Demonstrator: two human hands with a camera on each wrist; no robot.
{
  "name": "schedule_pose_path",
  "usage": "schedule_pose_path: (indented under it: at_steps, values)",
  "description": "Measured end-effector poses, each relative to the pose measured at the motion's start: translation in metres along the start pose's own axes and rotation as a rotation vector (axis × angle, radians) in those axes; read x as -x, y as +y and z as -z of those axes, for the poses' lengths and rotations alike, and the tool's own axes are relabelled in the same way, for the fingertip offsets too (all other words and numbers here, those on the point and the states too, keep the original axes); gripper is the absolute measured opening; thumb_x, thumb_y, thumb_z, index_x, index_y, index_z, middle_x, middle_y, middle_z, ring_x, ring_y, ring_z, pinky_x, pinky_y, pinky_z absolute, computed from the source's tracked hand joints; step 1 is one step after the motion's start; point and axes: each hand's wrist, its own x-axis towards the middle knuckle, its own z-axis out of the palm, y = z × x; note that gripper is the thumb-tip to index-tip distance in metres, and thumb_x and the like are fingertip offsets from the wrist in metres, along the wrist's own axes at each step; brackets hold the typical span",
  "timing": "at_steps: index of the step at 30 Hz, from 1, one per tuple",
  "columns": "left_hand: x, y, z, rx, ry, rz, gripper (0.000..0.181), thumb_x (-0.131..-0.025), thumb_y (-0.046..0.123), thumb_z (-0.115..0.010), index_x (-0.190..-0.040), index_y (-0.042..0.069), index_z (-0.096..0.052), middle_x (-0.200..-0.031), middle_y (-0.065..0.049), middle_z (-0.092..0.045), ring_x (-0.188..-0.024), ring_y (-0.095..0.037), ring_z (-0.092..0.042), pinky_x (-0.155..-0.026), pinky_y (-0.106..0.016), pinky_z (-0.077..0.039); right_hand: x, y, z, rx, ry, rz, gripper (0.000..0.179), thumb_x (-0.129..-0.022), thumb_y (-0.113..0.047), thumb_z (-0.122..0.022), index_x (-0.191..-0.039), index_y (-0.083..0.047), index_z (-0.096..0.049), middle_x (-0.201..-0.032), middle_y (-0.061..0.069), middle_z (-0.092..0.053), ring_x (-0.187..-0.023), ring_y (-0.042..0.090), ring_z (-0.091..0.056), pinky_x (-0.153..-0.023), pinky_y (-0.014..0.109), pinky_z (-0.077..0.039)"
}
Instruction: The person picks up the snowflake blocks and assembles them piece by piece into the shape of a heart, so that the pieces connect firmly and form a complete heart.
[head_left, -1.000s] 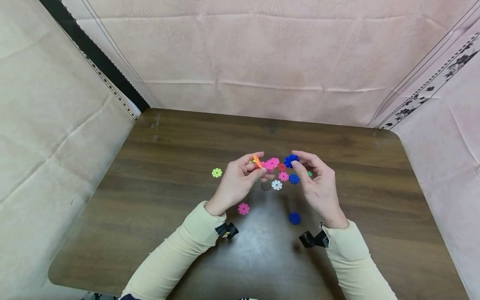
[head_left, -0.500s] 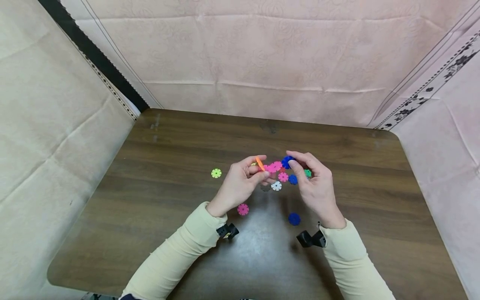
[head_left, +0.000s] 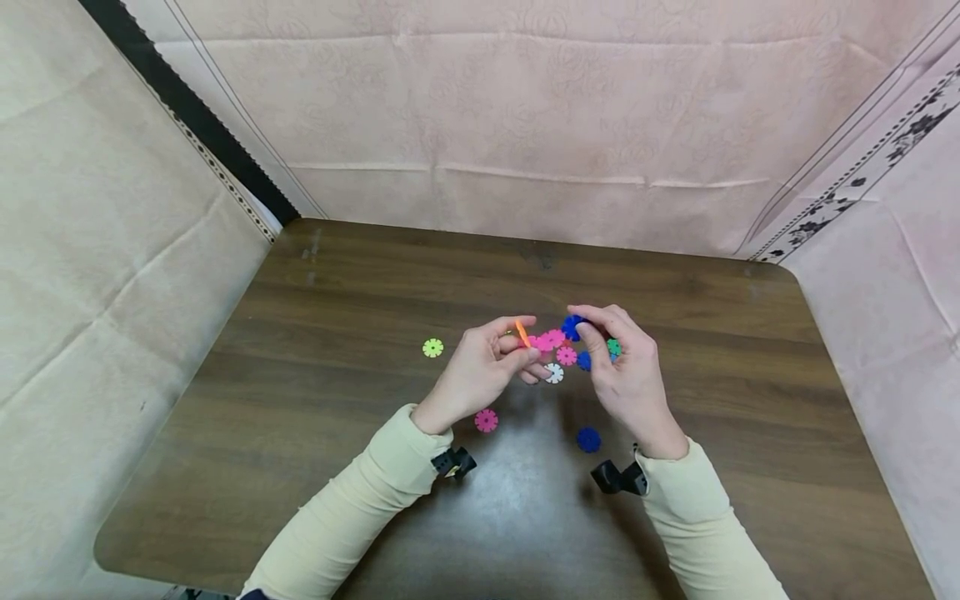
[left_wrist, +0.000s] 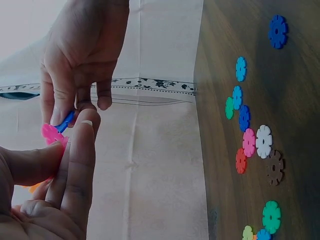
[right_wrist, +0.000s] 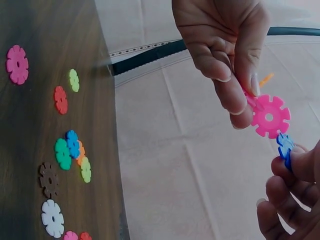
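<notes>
My left hand (head_left: 480, 365) pinches a bright pink notched disc (right_wrist: 280, 112) between thumb and fingers, above the table. An orange disc (head_left: 522, 334) stands edge-on beside that thumb and seems joined to the pink one; fingers hide the joint. My right hand (head_left: 628, 379) grips a blue notched disc (right_wrist: 286, 150) with thumb and forefinger. In the right wrist view the blue disc's edge meets the lower edge of the pink disc, at an angle to it. Whether their slots interlock I cannot tell.
Loose notched discs lie on the wooden table (head_left: 337, 467): white (left_wrist: 264, 134), brown (right_wrist: 49, 171), green (left_wrist: 271, 210) and several others beyond the hands. A pink disc (head_left: 486, 421) and a dark blue disc (head_left: 588, 440) lie nearer. A lime disc (head_left: 432, 347) is at left. Cloth walls surround the table.
My right hand has moved left, bringing the blue disc against the pink disc. My left hand has shifted slightly right and nearer with the pink and orange discs.
</notes>
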Motion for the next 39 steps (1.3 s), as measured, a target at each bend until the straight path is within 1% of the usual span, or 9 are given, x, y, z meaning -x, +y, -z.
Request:
schedule_pose_path:
  at_steps: [6,10,17,20,24,28,32,36,39]
  values:
    - [-0.001,0.000,0.000,0.027,0.004,-0.004,0.042,-0.094,0.006,-0.063,-0.134,0.003,-0.051,-0.081,-0.005,-0.074,-0.076,-0.027,-0.072,-0.081,-0.031,-0.055,-0.001,-0.004,-0.002,-0.030,-0.005,-0.003,0.024,-0.095,-0.008,-0.062,-0.117,-0.016,-0.070,-0.094,-0.004,-0.064,-0.074,0.018,-0.055,-0.055,0.023,-0.042]
    - [-0.002,0.000,-0.001,0.039,0.011,-0.011,0.043,-0.093,0.003,-0.064,-0.134,0.001,-0.051,-0.081,-0.006,-0.074,-0.077,-0.033,-0.072,-0.076,-0.030,-0.057,-0.002,-0.006,-0.004,-0.029,0.006,0.008,0.021,-0.095,-0.010,-0.062,-0.112,-0.017,-0.072,-0.088,-0.008,-0.063,-0.068,0.013,-0.053,-0.051,0.025,-0.039]
    - [-0.003,0.000,0.001,0.054,-0.006,-0.026,0.047,-0.092,0.004,-0.066,-0.136,0.004,-0.049,-0.083,-0.008,-0.073,-0.076,-0.030,-0.072,-0.072,-0.037,-0.058,-0.002,-0.005,-0.003,-0.046,0.003,0.002,0.026,-0.093,-0.007,-0.064,-0.116,-0.016,-0.072,-0.084,-0.005,-0.062,-0.064,0.012,-0.050,-0.051,0.023,-0.037]
    - [-0.004,-0.001,0.005,0.116,-0.034,-0.033,0.044,-0.091,0.007,-0.067,-0.132,0.003,-0.050,-0.091,-0.014,-0.072,-0.081,-0.035,-0.071,-0.075,-0.043,-0.058,-0.001,-0.006,-0.003,-0.105,-0.015,-0.063,0.029,-0.093,-0.006,-0.064,-0.121,-0.012,-0.068,-0.086,0.000,-0.064,-0.069,0.014,-0.054,-0.057,0.020,-0.043]
    - [-0.005,-0.002,0.011,0.223,-0.068,0.001,0.038,-0.093,0.018,-0.068,-0.124,0.001,-0.055,-0.100,-0.017,-0.068,-0.089,-0.039,-0.068,-0.075,-0.040,-0.058,-0.002,-0.020,-0.003,-0.229,-0.018,-0.146,0.024,-0.092,-0.001,-0.064,-0.116,0.001,-0.063,-0.087,0.014,-0.066,-0.073,0.014,-0.060,-0.064,0.019,-0.051]
    - [-0.006,-0.004,0.013,0.335,-0.109,0.042,0.036,-0.094,0.025,-0.066,-0.121,0.001,-0.060,-0.099,-0.017,-0.069,-0.086,-0.037,-0.069,-0.077,-0.043,-0.058,-0.003,-0.035,-0.004,-0.271,-0.038,-0.148,0.020,-0.090,0.003,-0.064,-0.110,0.007,-0.061,-0.085,0.020,-0.066,-0.072,0.016,-0.061,-0.065,0.021,-0.052]
    - [-0.007,-0.006,0.012,0.384,-0.098,0.046,0.030,-0.093,0.022,-0.067,-0.113,0.000,-0.067,-0.090,-0.016,-0.071,-0.077,-0.033,-0.070,-0.078,-0.045,-0.057,-0.001,-0.028,-0.005,-0.271,-0.076,-0.161,0.020,-0.093,-0.003,-0.063,-0.112,0.003,-0.061,-0.087,0.017,-0.066,-0.074,0.018,-0.063,-0.066,0.023,-0.053]
    - [-0.007,-0.006,0.014,0.386,-0.009,0.040,0.024,-0.092,0.018,-0.068,-0.106,-0.001,-0.069,-0.085,-0.017,-0.071,-0.077,-0.036,-0.070,-0.080,-0.044,-0.057,0.005,-0.006,0.000,-0.150,-0.215,-0.260,0.021,-0.094,-0.022,-0.066,-0.111,-0.010,-0.064,-0.091,0.005,-0.066,-0.079,0.017,-0.060,-0.068,0.026,-0.052]
    - [-0.005,-0.005,0.018,0.416,0.059,0.039,0.022,-0.093,0.016,-0.067,-0.104,-0.003,-0.068,-0.085,-0.020,-0.071,-0.076,-0.037,-0.070,-0.079,-0.046,-0.057,0.013,0.007,0.006,0.068,-0.484,-0.351,0.030,-0.086,-0.030,-0.076,-0.106,-0.012,-0.063,-0.091,0.000,-0.063,-0.079,0.016,-0.056,-0.067,0.027,-0.050]
